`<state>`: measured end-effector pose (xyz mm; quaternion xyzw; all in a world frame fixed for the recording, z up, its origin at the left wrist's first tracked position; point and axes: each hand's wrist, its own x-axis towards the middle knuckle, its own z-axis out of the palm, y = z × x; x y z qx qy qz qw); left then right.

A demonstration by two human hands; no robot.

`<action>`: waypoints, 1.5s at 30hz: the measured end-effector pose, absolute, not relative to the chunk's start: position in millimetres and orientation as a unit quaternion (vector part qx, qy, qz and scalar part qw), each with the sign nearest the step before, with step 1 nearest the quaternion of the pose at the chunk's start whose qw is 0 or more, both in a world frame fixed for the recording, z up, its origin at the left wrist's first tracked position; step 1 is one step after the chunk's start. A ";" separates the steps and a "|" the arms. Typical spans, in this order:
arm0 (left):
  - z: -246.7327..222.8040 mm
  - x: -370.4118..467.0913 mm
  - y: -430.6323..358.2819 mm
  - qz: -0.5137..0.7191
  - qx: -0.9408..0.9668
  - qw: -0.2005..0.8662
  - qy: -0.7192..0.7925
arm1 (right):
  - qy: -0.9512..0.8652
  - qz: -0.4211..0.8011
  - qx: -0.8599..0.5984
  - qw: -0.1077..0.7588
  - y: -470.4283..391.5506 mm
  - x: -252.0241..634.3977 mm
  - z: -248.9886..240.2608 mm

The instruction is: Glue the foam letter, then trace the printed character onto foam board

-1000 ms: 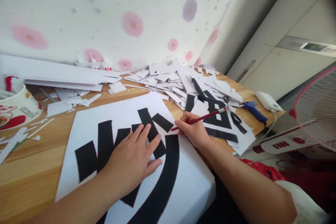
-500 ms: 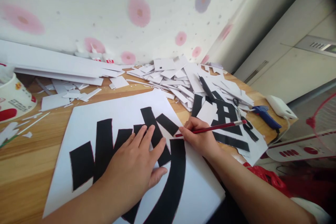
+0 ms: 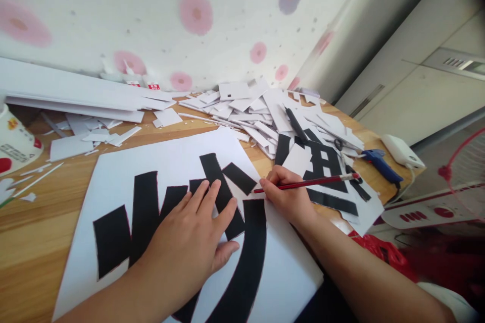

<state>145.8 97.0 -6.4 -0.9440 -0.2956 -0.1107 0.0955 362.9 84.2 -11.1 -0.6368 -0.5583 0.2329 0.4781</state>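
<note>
My left hand [image 3: 197, 232] lies flat with its fingers spread, pressing black cut-out shapes onto a white board [image 3: 288, 262]. Part of those shapes is hidden beneath the hand and forearm. A red pencil [image 3: 314, 181] is pinched in my right hand [image 3: 288, 197], its tip at the lower right corner of a small slanted black strip [image 3: 240, 178]. Just under the tip begins a long curved black piece [image 3: 250, 252]. Toward the left of the board are a black block [image 3: 111, 239] and a tall black bar [image 3: 144, 207]. Thin reddish lines edge several shapes.
White board offcuts [image 3: 253, 111] are heaped at the back of the wooden table [image 3: 26, 242]. At the right lie more black cut-outs [image 3: 326, 161], scissors [image 3: 358, 184] and a blue glue gun [image 3: 382, 165]. A paper cup [image 3: 17, 141] and long white boards [image 3: 76, 93] occupy the left.
The whole view has shifted slightly, so the scene sits a little further left. Both hands keep nearly the same place on the board, and the pencil tip remains by the small strip.
</note>
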 end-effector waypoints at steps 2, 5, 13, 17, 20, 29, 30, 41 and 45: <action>-6.5 145.2 96.8 -0.107 -0.944 0.089 -0.299 | -0.558 0.223 -0.637 0.482 84.1 363.1 -11.3; -6.1 144.4 96.3 -0.100 -0.945 0.079 -0.301 | -0.552 0.221 -0.647 0.477 84.2 364.1 -9.7; -5.5 145.4 95.7 -0.090 -0.945 0.062 -0.309 | -0.497 0.259 -0.674 0.482 84.4 368.0 -9.1; -5.4 145.3 95.8 -0.089 -0.945 0.069 -0.306 | -0.465 0.291 -0.665 0.507 85.1 370.3 -15.7; -5.3 145.0 95.7 -0.087 -0.945 0.069 -0.308 | -0.453 0.297 -0.659 0.521 85.8 371.0 -18.9; -6.6 145.1 96.2 -0.091 -0.943 0.056 -0.314 | -0.420 0.317 -0.659 0.537 88.6 371.7 -20.9; -6.4 145.3 96.1 -0.090 -0.944 0.057 -0.313 | -0.419 0.318 -0.659 0.538 89.0 371.8 -20.8; 3.3 148.4 90.7 -0.045 -0.937 0.012 -0.346 | -0.482 0.426 -0.503 0.578 88.5 358.3 4.5; 5.3 148.8 90.9 -0.037 -0.934 0.010 -0.356 | -0.568 0.428 -0.464 0.528 99.2 343.2 14.5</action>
